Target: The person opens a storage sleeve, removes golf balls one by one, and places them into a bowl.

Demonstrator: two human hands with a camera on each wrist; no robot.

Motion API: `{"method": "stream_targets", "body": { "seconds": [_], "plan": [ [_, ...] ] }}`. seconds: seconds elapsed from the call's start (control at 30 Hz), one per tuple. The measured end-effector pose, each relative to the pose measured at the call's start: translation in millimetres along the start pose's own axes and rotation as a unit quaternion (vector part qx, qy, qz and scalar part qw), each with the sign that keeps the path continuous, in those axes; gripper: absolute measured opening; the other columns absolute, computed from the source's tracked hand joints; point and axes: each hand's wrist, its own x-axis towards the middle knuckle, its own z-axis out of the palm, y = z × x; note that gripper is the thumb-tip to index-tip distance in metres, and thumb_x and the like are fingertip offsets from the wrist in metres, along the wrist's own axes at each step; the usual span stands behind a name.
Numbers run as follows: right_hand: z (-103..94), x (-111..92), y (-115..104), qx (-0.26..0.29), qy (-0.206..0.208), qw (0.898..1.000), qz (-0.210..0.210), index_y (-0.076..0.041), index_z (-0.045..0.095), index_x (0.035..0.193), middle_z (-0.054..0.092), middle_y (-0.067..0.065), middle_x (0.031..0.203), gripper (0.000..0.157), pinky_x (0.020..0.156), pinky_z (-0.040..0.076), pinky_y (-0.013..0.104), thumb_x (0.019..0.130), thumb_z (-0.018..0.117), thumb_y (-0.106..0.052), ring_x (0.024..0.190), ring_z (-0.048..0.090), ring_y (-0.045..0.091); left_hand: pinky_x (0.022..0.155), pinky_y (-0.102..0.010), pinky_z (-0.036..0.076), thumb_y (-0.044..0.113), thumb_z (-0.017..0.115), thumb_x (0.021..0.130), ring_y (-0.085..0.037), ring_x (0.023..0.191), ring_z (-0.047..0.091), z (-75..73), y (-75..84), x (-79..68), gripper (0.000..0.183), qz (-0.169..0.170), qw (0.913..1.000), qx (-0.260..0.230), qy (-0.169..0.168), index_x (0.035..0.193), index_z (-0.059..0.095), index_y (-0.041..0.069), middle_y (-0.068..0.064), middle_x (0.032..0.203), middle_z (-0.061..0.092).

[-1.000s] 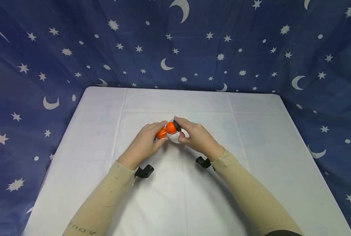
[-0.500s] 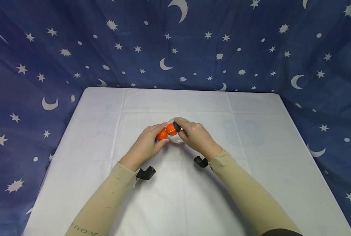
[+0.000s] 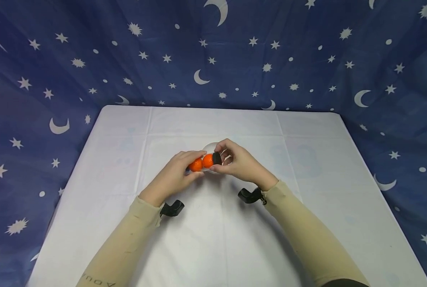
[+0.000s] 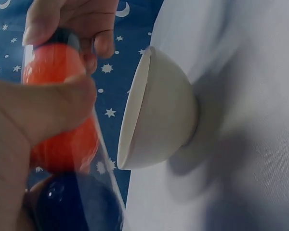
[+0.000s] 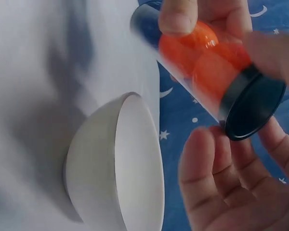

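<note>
A clear tube (image 5: pixel 192 62) holds orange balls (image 3: pixel 196 164) and, toward its far end, a dark blue ball (image 4: pixel 77 204). My left hand (image 3: pixel 174 171) grips the tube's side, thumb across the orange part. A black cap (image 3: pixel 217 158) covers the end facing right. My right hand (image 3: pixel 247 164) has its thumb and curled fingers around this cap; one fingertip (image 5: pixel 200 139) stands slightly off it in the right wrist view. Beneath the tube, a white bowl (image 4: pixel 164 110) stands upright on the table, mostly hidden by hands and tube in the head view.
The table (image 3: pixel 213 239) has a white cloth with fold creases. Behind and beside it hangs a dark blue curtain (image 3: pixel 242 52) with moons and stars. Black wrist mounts (image 3: pixel 249 195) stick out below both sleeves.
The right fingers have loosened and spread around the cap, the hand shifting slightly right. The tube has tilted a little, its capped end lower. The left hand keeps its grip.
</note>
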Motion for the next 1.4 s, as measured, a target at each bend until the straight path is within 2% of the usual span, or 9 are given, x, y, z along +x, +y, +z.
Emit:
{"method": "stream_targets", "body": {
  "seconds": [0.23, 0.53, 0.73, 0.8, 0.9, 1.03, 1.13, 1.2, 1.4],
  "plan": [
    [3.0, -0.2, 2.5, 0.085, -0.057, 0.994, 0.027, -0.012, 0.034, 0.101, 0.048, 0.012, 0.088, 0.048, 0.056, 0.043, 0.027, 0.08, 0.077, -0.012, 0.062, 0.057, 0.02, 0.099, -0.036, 0.043, 0.026, 0.075, 0.087, -0.019, 0.117, 0.051, 0.1, 1.2, -0.8, 0.057, 0.032, 0.999, -0.019, -0.022, 0.138, 0.054, 0.014, -0.002, 0.133, 0.057],
    [10.4, 1.0, 8.4, 0.065, -0.071, 0.995, 0.018, -0.012, 0.028, 0.097, 0.034, 0.001, 0.066, 0.047, 0.053, 0.029, 0.026, 0.078, 0.07, -0.004, 0.054, 0.038, 0.017, 0.101, -0.034, 0.041, 0.022, 0.077, 0.084, -0.017, 0.117, 0.051, 2.7, -0.5, -1.5, 0.057, 0.047, 0.9982, -0.028, -0.026, 0.136, 0.056, 0.016, 0.0, 0.131, 0.058],
    [12.3, -2.4, -0.5, 0.03, -0.063, 0.997, 0.01, -0.005, 0.028, 0.095, 0.035, 0.007, 0.093, 0.047, 0.056, 0.028, 0.026, 0.075, 0.071, -0.003, 0.062, 0.038, 0.015, 0.101, -0.035, 0.04, 0.022, 0.078, 0.083, -0.018, 0.117, 0.051, 3.2, -2.3, -1.9, 0.058, 0.05, 0.9974, -0.035, -0.039, 0.137, 0.056, 0.017, 0.001, 0.13, 0.059],
    [13.0, -2.6, -0.1, 0.026, -0.062, 0.998, 0.016, -0.004, 0.029, 0.096, 0.036, 0.008, 0.094, 0.046, 0.056, 0.029, 0.026, 0.076, 0.071, -0.003, 0.063, 0.04, 0.015, 0.101, -0.035, 0.041, 0.021, 0.078, 0.084, -0.019, 0.116, 0.051, 3.3, -2.9, -2.2, 0.058, 0.047, 0.9973, -0.036, -0.043, 0.137, 0.056, 0.017, 0.0, 0.13, 0.059],
    [13.8, -0.7, 10.4, 0.064, -0.061, 0.996, 0.031, -0.006, 0.032, 0.101, 0.046, 0.008, 0.087, 0.045, 0.056, 0.035, 0.025, 0.08, 0.072, -0.005, 0.065, 0.049, 0.017, 0.1, -0.036, 0.042, 0.023, 0.077, 0.084, -0.019, 0.117, 0.051, 3.2, -4.2, -3.4, 0.057, 0.032, 0.9983, -0.028, -0.038, 0.137, 0.056, 0.015, -0.001, 0.131, 0.058],
    [10.9, -0.2, 16.2, 0.097, -0.036, 0.994, 0.026, -0.011, 0.046, 0.117, 0.057, 0.006, 0.102, 0.045, 0.064, 0.051, 0.028, 0.084, 0.076, -0.012, 0.075, 0.063, 0.021, 0.102, -0.037, 0.041, 0.025, 0.075, 0.086, -0.022, 0.119, 0.051, 2.0, -6.6, -4.0, 0.058, 0.011, 0.9997, -0.009, -0.019, 0.139, 0.054, 0.012, -0.004, 0.133, 0.057],
    [7.7, -1.1, 13.0, 0.043, -0.01, 0.999, -0.014, -0.013, 0.056, 0.127, 0.058, 0.0, 0.119, 0.046, 0.074, 0.055, 0.029, 0.085, 0.074, -0.014, 0.084, 0.066, 0.018, 0.105, -0.038, 0.038, 0.027, 0.074, 0.087, -0.023, 0.121, 0.051, 0.4, -7.9, -3.6, 0.06, 0.001, 1.0, 0.001, -0.006, 0.14, 0.052, 0.011, -0.005, 0.133, 0.057],
    [6.9, -1.7, 10.7, -0.003, 0.0, 0.999, -0.043, -0.014, 0.059, 0.131, 0.061, -0.003, 0.121, 0.047, 0.08, 0.055, 0.029, 0.085, 0.071, -0.012, 0.088, 0.066, 0.015, 0.106, -0.038, 0.037, 0.027, 0.074, 0.087, -0.024, 0.122, 0.05, -0.2, -8.4, -3.4, 0.061, -0.005, 1.0, 0.007, -0.002, 0.141, 0.051, 0.012, -0.005, 0.133, 0.057],
    [9.4, -1.2, 5.5, -0.139, 0.007, 0.985, -0.097, -0.012, 0.055, 0.135, 0.059, -0.004, 0.125, 0.053, 0.084, 0.053, 0.027, 0.083, 0.063, -0.007, 0.09, 0.064, 0.008, 0.105, -0.039, 0.038, 0.028, 0.073, 0.088, -0.025, 0.122, 0.051, 0.5, -8.5, -2.9, 0.062, -0.021, 0.9997, 0.005, -0.007, 0.142, 0.049, 0.01, -0.007, 0.132, 0.058]
  ]
}}
